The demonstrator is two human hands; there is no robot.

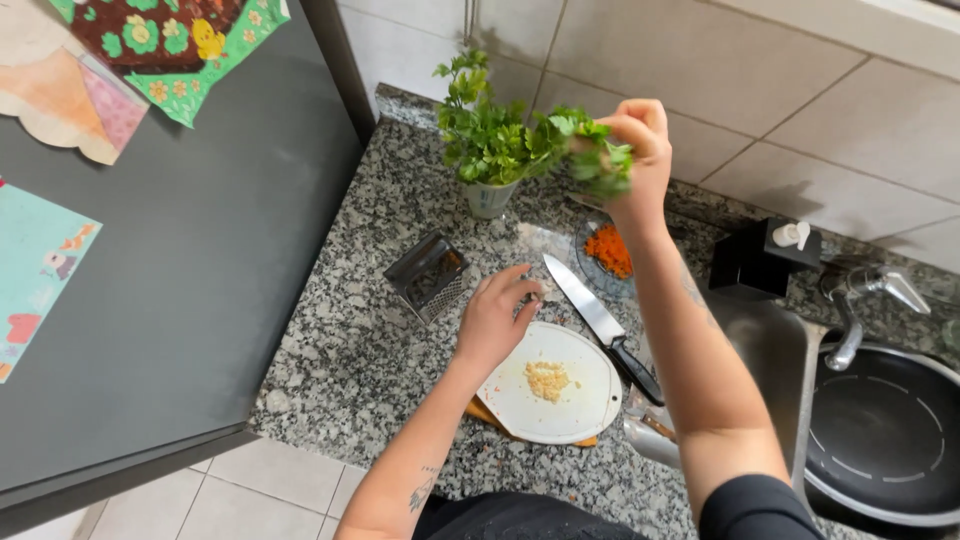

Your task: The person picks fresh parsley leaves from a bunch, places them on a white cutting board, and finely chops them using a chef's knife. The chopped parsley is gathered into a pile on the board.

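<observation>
While the right hand (640,140) is raised above the surface (350,350), its fingers are closed around a sprig of green leafy herb (600,160), pinched at the stems, leaves hanging at the thumb side. Herb looks fresh, bright green, flat frilly leaves; the sprig is just right of the herb bunch (490,135) standing upright in a small pale cup (490,198), leaves of both nearly touching. Cup is the landmark: in front of it, toward the person, lies a round white cutting board (575,400) with a small heap of minced pale-yellow bits (546,380) at its middle; an orange-brown edge shows under the board. Left hand (495,320) rests at the board's far-left rim, fingers curled loosely, tips on the surface, gripping nothing that can be made out. Left-front of the cup a metal box grater (428,275) lies on its side. Right-front of the cup a black-handled knife (600,322) lies diagonally, blade toward the cup, beside the board. Right of the cup, a clear plate with grated carrot (608,250). Further right, a black soap dispenser (765,258), then a steel sink (770,350) with faucet (860,300) and a dark round pan (885,430) in it. Surface is speckled grey granite; wall behind the cup is pale tile. Left of the cup, a dark grey fridge side (200,250) with colourful paper magnets; pale floor tiles below.
</observation>
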